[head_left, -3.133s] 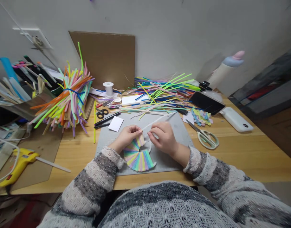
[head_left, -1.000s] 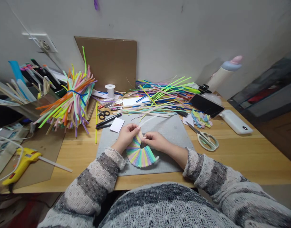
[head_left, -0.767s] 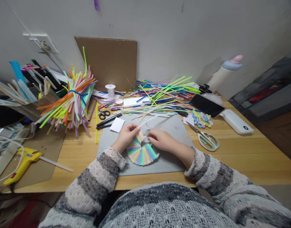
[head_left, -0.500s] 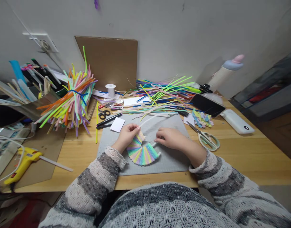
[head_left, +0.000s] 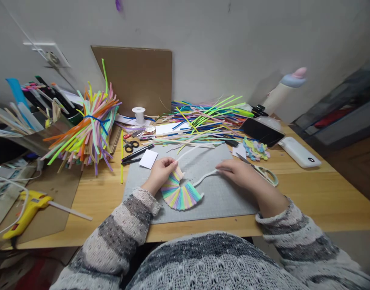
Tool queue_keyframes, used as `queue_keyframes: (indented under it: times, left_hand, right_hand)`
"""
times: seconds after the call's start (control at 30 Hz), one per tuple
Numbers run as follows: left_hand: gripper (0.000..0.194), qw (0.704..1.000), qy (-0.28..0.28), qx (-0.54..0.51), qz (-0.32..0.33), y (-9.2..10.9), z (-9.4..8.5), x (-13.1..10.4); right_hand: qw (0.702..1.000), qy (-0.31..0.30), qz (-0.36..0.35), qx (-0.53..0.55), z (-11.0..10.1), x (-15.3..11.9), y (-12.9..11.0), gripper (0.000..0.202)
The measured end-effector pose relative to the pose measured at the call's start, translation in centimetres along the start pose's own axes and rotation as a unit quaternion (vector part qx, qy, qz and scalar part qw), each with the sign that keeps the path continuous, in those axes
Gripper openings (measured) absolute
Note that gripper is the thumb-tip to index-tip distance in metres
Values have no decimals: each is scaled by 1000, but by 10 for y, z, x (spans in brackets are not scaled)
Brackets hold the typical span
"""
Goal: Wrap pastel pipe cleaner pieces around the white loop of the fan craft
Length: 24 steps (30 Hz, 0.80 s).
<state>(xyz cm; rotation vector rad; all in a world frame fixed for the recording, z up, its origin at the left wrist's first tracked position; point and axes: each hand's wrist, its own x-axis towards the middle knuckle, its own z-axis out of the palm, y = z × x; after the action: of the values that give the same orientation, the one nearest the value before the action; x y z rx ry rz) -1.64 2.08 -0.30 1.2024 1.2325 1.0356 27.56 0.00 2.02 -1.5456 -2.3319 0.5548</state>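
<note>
A curved fan of pastel pipe cleaners (head_left: pixel 181 196), striped in yellow, purple, green and pink, lies over the grey cutting mat (head_left: pixel 230 205). My left hand (head_left: pixel 162 174) pinches its upper left end between thumb and fingers. From the fan's inner edge a white pipe cleaner (head_left: pixel 205 176) runs out to the right. My right hand (head_left: pixel 241 174) has its fingers closed on the far end of that white strand. Another white strand (head_left: pixel 188 152) slants up and right from beside my left thumb.
Scissors with pale green handles (head_left: pixel 268 175) lie partly behind my right hand. A black phone (head_left: pixel 262 132) and a white power bank (head_left: pixel 300 153) are further right. Loose pipe cleaners (head_left: pixel 215 114) pile at the back. A yellow glue gun (head_left: pixel 30 209) and a bundle of pipe cleaners (head_left: pixel 91 129) occupy the left.
My right hand has moved right, away from the fan, drawing the white pipe cleaner out into view. My left hand keeps its hold on the fan. The camera view has shifted slightly.
</note>
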Motion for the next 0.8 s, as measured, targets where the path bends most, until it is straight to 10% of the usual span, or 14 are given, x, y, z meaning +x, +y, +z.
queue_keyframes:
  times: [0.23, 0.43, 0.63, 0.8]
  left_hand:
    - [27, 1000, 3, 7, -3, 0, 1, 0]
    - [31, 1000, -3, -2, -3, 2, 1, -1]
    - [32, 999, -24, -29, 14, -2, 0, 2]
    - [31, 1000, -26, -15, 6, -2, 0, 2]
  right_hand:
    - [980, 75, -48, 180, 15, -10, -25, 19]
    - [955, 25, 94, 280, 45, 43, -32, 42]
    - [907, -42, -65, 414, 59, 76, -48, 31]
    - [900, -20, -19, 435, 48, 58, -50, 38]
